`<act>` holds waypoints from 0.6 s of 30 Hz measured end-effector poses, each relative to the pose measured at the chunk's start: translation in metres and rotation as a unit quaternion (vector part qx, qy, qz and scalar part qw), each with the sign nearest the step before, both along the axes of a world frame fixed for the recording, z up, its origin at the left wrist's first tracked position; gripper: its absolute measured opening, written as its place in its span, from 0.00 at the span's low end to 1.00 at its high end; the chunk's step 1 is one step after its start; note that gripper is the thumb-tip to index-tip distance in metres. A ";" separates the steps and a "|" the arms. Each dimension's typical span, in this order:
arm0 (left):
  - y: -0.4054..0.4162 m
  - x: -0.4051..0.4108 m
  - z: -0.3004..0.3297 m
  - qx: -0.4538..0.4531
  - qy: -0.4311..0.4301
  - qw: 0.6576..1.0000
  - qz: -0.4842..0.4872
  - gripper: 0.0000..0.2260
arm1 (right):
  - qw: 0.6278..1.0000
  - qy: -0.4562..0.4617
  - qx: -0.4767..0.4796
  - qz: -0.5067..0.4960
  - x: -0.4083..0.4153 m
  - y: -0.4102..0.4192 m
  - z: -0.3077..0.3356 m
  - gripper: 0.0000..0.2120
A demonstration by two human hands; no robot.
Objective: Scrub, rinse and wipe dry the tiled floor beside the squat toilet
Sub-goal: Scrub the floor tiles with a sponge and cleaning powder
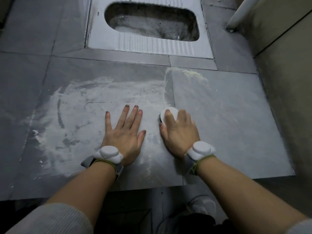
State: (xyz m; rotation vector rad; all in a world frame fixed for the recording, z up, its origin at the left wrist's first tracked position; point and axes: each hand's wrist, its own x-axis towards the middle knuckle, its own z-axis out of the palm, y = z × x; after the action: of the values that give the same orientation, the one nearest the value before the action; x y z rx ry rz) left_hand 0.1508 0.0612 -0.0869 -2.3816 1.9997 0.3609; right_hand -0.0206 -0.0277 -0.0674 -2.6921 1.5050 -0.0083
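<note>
The grey tiled floor (219, 115) lies in front of the squat toilet (148, 24). White soapy foam (81, 112) is smeared over the left tile, with a yellowish streak (194, 74) near the toilet's step. My left hand (124, 132) presses flat on the foamy tile, fingers spread and straight. My right hand (179, 132) grips a white oval scrub brush (169, 113), held down on the floor at the seam between two tiles. Its bristles are hidden under the body.
A beige wall (287, 81) with a white pipe (243, 12) runs along the right. The tiled platform ends in a step edge (152, 184) near me. A white shoe (202, 206) shows below it.
</note>
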 end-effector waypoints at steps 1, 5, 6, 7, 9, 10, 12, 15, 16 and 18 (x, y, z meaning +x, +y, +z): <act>0.000 0.000 0.000 -0.005 -0.002 1.000 0.000 0.29 | 1.000 0.007 -0.004 -0.002 0.004 -0.012 -0.001 0.23; -0.002 0.002 -0.002 -0.009 -0.005 1.000 0.005 0.30 | 0.999 0.014 -0.017 -0.050 0.033 -0.068 -0.006 0.20; -0.002 0.001 -0.001 -0.007 -0.004 1.000 0.003 0.30 | 0.998 0.017 -0.016 -0.063 0.036 -0.073 -0.004 0.20; -0.002 0.002 -0.001 -0.005 -0.005 1.000 0.002 0.30 | 0.998 0.015 -0.012 -0.064 0.038 -0.073 -0.004 0.20; -0.002 0.001 -0.001 -0.004 -0.008 1.000 0.002 0.30 | 0.999 0.010 -0.001 -0.041 0.028 -0.054 -0.003 0.20; -0.002 0.001 0.000 -0.002 -0.009 1.000 0.001 0.30 | 1.000 0.008 0.003 -0.025 0.019 -0.035 0.000 0.21; -0.002 0.001 0.001 -0.002 -0.009 1.000 0.001 0.30 | 1.000 0.002 0.008 -0.009 0.000 0.007 0.005 0.23; -0.002 0.001 0.000 -0.005 -0.008 1.000 0.003 0.30 | 1.000 0.009 0.017 -0.016 -0.012 0.044 0.006 0.23; -0.002 0.000 0.000 -0.003 -0.006 1.000 0.002 0.30 | 1.000 0.009 0.012 -0.020 -0.011 0.044 0.004 0.23; -0.003 0.000 0.000 -0.002 -0.009 1.000 -0.002 0.30 | 1.000 0.008 -0.002 -0.009 -0.003 0.030 0.000 0.23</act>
State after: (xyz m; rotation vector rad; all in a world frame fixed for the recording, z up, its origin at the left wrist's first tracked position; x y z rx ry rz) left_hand 0.1505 0.0584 -0.0873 -2.3749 1.9992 0.3354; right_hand -0.0240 0.0024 -0.0670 -2.6876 1.5350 0.0096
